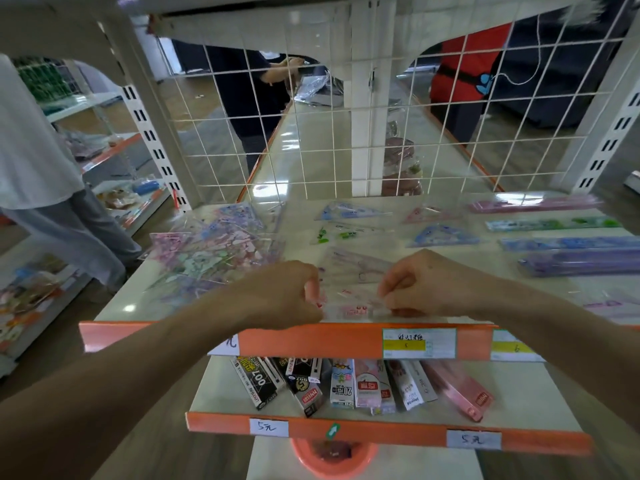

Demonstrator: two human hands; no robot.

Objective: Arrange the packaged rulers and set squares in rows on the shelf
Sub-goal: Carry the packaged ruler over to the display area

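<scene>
Hands grip one clear set square packet (356,285) at the shelf's (301,168) front edge: left hand (287,292) pinches its left side, right hand (415,285) its right; pink print shows inside.

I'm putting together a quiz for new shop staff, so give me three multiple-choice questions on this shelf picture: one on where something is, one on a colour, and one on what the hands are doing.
1. Where on the shelf does the heap of packets lie?
A. at its left end
B. at its right end
C. along the front edge

2. What colour is the front strip of the shelf?
A. blue
B. orange
C. green

3. What are the left hand and right hand doing?
A. lying flat
B. pointing
C. pinching one set square packet

Answers: 1 A, the heap fills the left end. 2 B, the strip carrying the price labels is orange. 3 C, the fingers of both hands curl on the packet's two sides.
</scene>
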